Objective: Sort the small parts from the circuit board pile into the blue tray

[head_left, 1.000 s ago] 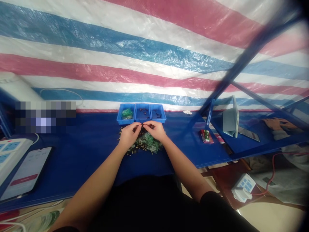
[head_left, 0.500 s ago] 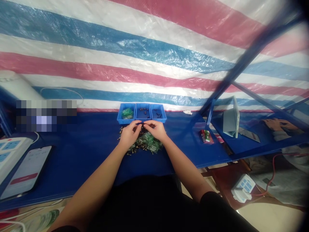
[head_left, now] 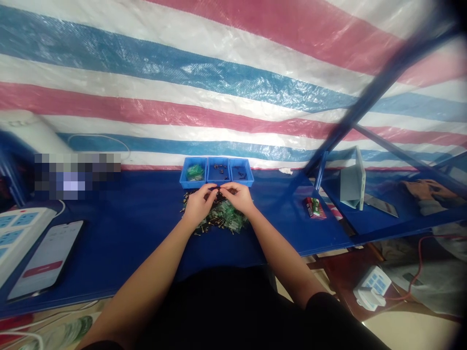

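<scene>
My left hand (head_left: 199, 205) and my right hand (head_left: 239, 198) meet over a mixed pile, thumbs and fingers pinched together. Between their fingertips is a small dark screw-like piece (head_left: 219, 188), mostly hidden. Brass-coloured and dark screws (head_left: 206, 227) and clear green plastic pieces (head_left: 233, 221) make up the pile on the blue table. Just beyond my hands, three blue bins stand side by side. Green plastic pieces lie in the left bin (head_left: 193, 184), a few small screws in the middle bin (head_left: 218, 178), and a few dark ones in the right bin (head_left: 242, 183).
A phone (head_left: 47, 257) and a white power strip (head_left: 22, 228) lie at the left. On the right are a small red-green box (head_left: 314, 208), a blue metal post (head_left: 321, 170) and a propped tablet (head_left: 355, 180). Another person's hands (head_left: 423, 188) rest farther right.
The whole view has shifted slightly, so everything appears a little farther right and lower. My fingertips stay pinched together over the pile, with only slight finger movement.
</scene>
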